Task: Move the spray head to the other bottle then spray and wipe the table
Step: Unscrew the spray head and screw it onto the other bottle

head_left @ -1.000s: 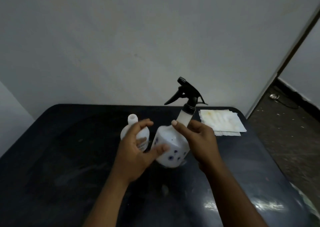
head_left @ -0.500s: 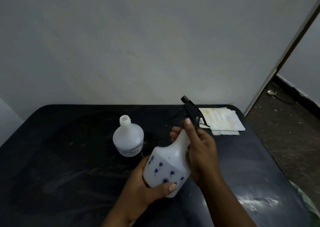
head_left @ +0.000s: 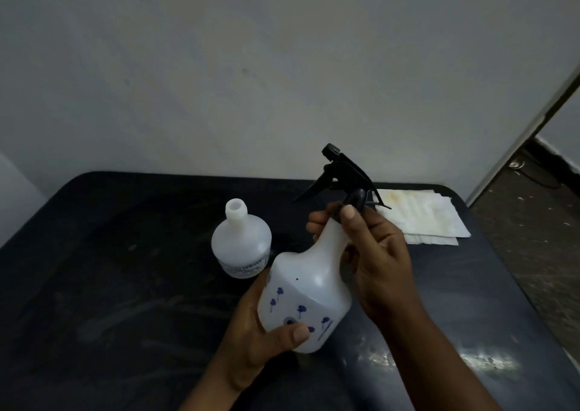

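A white spray bottle with blue flower marks (head_left: 309,288) is held tilted above the black table (head_left: 125,300). My left hand (head_left: 254,332) grips its base from below. My right hand (head_left: 373,253) is closed around the bottle's neck, with thumb and fingers on the collar of the black spray head (head_left: 340,175), which sits on top of the bottle. A smaller white bottle (head_left: 240,244) stands upright on the table to the left, its mouth uncapped.
Folded white paper towels (head_left: 423,216), stained yellowish, lie at the table's far right corner. A plain wall stands right behind the table. Bare floor and a dark door frame (head_left: 527,134) lie to the right.
Both hands lifted the flowered bottle off the table and toward me. My left hand moved from beside the small bottle to under the flowered bottle's base; my right hand closed on the neck.
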`<move>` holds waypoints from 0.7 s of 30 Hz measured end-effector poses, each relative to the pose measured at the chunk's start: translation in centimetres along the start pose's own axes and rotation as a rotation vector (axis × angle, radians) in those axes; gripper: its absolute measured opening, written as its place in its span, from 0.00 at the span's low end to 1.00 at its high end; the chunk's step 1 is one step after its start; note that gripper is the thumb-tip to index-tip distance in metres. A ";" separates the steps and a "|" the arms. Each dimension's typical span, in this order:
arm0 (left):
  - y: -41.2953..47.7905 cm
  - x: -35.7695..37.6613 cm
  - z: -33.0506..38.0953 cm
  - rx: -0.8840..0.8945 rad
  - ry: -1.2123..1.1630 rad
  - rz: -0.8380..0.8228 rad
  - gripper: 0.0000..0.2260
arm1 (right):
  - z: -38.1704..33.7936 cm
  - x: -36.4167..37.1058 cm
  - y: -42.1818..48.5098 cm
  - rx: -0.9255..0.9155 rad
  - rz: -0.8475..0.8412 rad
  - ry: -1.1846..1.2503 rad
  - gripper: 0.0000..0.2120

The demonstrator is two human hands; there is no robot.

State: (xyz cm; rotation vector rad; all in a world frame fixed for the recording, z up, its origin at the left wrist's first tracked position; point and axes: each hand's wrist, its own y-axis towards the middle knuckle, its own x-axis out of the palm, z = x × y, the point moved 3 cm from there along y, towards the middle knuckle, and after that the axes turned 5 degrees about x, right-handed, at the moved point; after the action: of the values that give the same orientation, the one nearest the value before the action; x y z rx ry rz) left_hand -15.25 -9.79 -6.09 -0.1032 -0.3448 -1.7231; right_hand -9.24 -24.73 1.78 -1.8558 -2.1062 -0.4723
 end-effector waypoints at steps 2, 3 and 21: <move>-0.1 0.5 -0.1 -0.025 -0.073 -0.064 0.27 | -0.3 0.0 0.0 -0.007 -0.030 0.011 0.18; -0.1 0.7 -0.2 -0.037 -0.114 -0.093 0.26 | -0.5 0.0 0.0 -0.001 -0.055 0.033 0.19; 0.2 2.2 -1.6 -0.163 -0.452 0.053 0.43 | 0.3 -0.2 0.4 0.073 0.015 0.055 0.17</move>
State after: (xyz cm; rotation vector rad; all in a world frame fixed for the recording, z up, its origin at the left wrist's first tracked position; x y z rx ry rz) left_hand -15.30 -12.35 -7.06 -0.6217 -0.5266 -1.6641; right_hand -8.82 -24.70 1.47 -1.7966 -2.0447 -0.4322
